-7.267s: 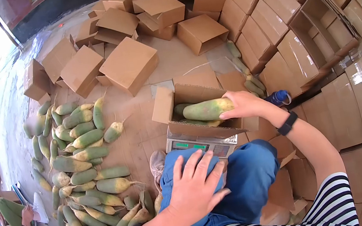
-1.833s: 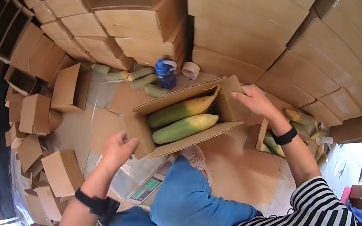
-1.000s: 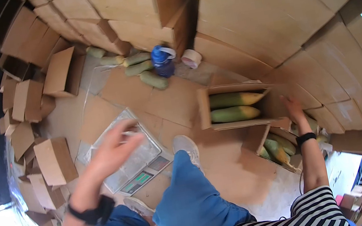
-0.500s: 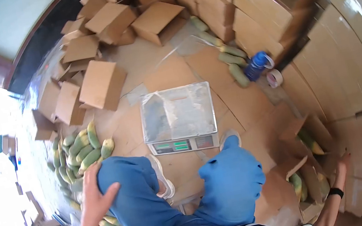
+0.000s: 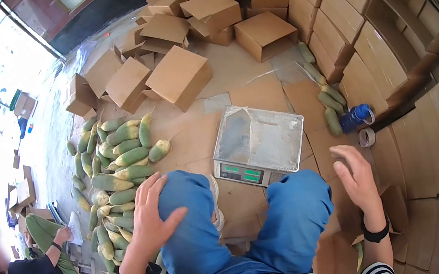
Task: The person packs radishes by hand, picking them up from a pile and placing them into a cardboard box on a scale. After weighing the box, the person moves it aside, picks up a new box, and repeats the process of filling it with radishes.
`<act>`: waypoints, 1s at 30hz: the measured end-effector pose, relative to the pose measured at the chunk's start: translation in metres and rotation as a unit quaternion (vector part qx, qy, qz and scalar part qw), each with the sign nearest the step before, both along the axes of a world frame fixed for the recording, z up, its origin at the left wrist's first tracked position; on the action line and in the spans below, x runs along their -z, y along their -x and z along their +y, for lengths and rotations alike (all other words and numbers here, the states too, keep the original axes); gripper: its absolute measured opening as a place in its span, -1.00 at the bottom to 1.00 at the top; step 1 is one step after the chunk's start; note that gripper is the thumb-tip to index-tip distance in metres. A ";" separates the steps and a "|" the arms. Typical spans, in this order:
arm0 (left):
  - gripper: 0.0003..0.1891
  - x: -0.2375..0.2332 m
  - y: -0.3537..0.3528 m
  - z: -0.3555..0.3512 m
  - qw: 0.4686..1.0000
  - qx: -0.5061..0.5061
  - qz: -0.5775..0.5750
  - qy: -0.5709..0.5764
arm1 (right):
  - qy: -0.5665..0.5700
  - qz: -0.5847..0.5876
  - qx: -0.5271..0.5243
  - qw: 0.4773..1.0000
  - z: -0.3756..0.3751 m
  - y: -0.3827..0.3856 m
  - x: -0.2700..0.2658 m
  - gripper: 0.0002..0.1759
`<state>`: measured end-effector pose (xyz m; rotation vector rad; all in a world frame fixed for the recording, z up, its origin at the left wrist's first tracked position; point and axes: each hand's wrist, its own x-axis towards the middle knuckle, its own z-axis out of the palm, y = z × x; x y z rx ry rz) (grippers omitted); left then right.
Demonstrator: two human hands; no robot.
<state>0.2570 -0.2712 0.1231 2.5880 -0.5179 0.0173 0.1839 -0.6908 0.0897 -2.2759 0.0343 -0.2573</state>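
My left hand [image 5: 152, 219] rests on my left knee, thumb spread from the fingers, holding nothing. Beside it lies a big pile of green radishes [image 5: 128, 158] with pale ends. My right hand [image 5: 357, 178] is raised to the right of my other knee, fingers apart and nothing in it. Below that hand and partly behind the forearm stands an open cardboard box [image 5: 395, 209]; a bit of radish shows near its edge. In front of my knees sits a digital scale [image 5: 258, 137] with a bare metal plate and lit green displays.
Loose cardboard boxes [image 5: 180, 78] lie ahead, and stacked cartons [image 5: 387, 57] line the right side. Along them are several more radishes [image 5: 330, 98], a blue bottle [image 5: 356, 117] and a tape roll [image 5: 367, 137]. At far left sits another person [image 5: 33, 261].
My right hand has come up from beside the open box towards my right knee. My left hand stays on the left knee. The view has turned left, showing more of the seated person.
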 end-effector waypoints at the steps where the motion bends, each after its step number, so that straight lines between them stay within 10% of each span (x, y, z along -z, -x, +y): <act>1: -0.38 0.003 -0.010 0.008 0.998 0.041 0.032 0.048 | -0.009 -0.006 -0.026 1.000 0.011 -0.005 -0.008 -0.69; 5: -0.58 0.038 -0.081 0.029 0.979 -0.082 0.104 0.157 | -0.008 -0.005 -0.105 0.994 0.048 -0.009 -0.021 -0.68; 10: -0.42 0.196 -0.171 0.067 0.952 -0.166 0.157 -0.201 | -0.036 0.061 -0.095 0.993 0.060 -0.011 -0.012 -0.72; 16: -0.34 0.305 -0.254 0.058 0.942 -0.144 0.240 -0.183 | -0.087 0.077 0.032 0.993 0.045 0.012 0.001 -0.62; 24: -0.23 0.300 -0.369 -0.001 0.967 -0.087 -0.048 -0.233 | -0.079 0.191 0.034 0.978 0.042 -0.021 -0.024 -0.70; 30: -0.17 0.318 -0.373 -0.034 0.968 -0.092 0.022 -0.231 | -0.074 0.213 0.023 0.974 0.041 -0.042 -0.022 -0.71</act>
